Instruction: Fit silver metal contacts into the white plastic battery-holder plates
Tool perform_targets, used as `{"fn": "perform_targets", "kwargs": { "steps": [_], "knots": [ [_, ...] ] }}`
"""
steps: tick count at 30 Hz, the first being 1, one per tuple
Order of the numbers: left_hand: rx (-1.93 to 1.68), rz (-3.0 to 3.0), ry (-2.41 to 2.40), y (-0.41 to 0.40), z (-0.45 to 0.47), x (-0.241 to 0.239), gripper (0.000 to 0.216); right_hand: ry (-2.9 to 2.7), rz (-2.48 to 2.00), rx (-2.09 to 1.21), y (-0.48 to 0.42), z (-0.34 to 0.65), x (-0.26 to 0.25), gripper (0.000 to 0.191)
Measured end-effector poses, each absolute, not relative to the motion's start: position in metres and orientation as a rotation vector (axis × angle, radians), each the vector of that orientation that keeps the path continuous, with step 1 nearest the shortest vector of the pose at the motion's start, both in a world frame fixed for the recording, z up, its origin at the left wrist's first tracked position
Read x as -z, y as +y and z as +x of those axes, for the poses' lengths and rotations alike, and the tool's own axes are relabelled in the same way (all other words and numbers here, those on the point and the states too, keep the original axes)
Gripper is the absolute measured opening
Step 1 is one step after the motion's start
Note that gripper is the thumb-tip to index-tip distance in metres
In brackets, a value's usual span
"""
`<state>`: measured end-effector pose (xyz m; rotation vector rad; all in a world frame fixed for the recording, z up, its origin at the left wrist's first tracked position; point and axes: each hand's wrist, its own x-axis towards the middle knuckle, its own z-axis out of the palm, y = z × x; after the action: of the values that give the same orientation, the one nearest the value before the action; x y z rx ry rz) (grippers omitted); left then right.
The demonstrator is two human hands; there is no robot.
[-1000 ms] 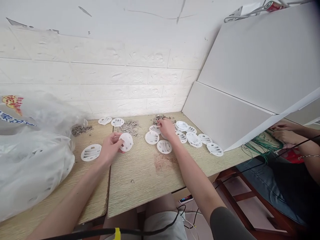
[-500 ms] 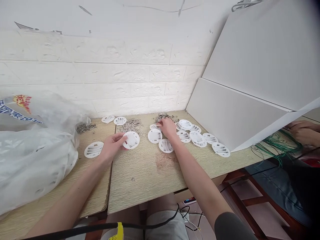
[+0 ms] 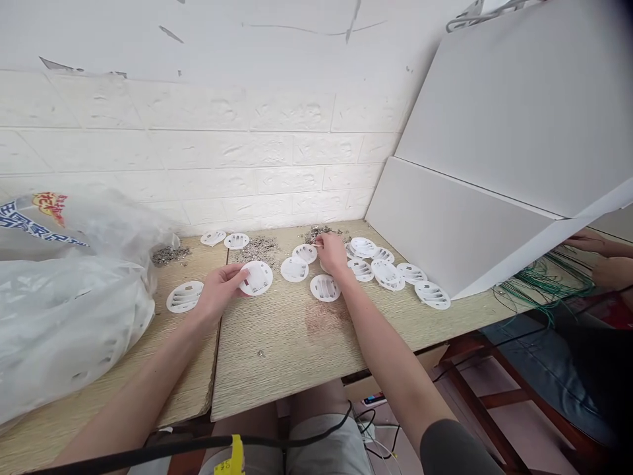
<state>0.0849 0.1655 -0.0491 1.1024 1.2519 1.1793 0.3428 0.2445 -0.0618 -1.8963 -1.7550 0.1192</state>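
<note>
My left hand (image 3: pixel 222 287) pinches a round white plastic disc (image 3: pixel 257 278) by its left edge, thumb on top. The disc's upper face shows small metal contacts. My right hand (image 3: pixel 332 252) reaches to the back of the table, fingers pressed together beside a pile of small metal pieces (image 3: pixel 316 233). Whatever those fingertips hold is too small to make out. Just left of it lie two white discs, one farther back (image 3: pixel 304 253) and one nearer (image 3: pixel 295 269). A slotted disc (image 3: pixel 325 288) rests in front, close to my right wrist.
More slotted discs (image 3: pixel 387 274) lie in a cluster at right. A second metal pile (image 3: pixel 260 251) sits mid-table. A filled plastic bag (image 3: pixel 74 316) stands at left, a large white panel (image 3: pixel 465 224) at right. Beyond it are green wires (image 3: pixel 539 290) and another person's hands (image 3: pixel 610 272).
The two discs left of my right hand have shifted, the nearer one leftward, and the farther one is less covered. My left hand keeps its disc. The view has shifted slightly.
</note>
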Motion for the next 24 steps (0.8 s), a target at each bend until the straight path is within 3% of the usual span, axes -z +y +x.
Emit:
{"fn": "perform_targets", "kwargs": {
  "steps": [5, 16, 24],
  "knots": [
    [-1.183, 1.126, 1.234, 0.168, 0.082, 0.053, 0.052, -1.548, -1.651, -0.286, 0.244, 0.347, 0.056, 0.030],
    [-1.126, 1.298, 1.215, 0.181, 0.113, 0.050, 0.047, -1.345, -1.188, -0.977, 0.229, 0.325, 0.054, 0.032],
    [-1.208, 1.121, 1.176, 0.185, 0.099, 0.062, 0.047, -1.257, -1.063, -1.163, 0.219, 0.308, 0.048, 0.035]
  ]
}}
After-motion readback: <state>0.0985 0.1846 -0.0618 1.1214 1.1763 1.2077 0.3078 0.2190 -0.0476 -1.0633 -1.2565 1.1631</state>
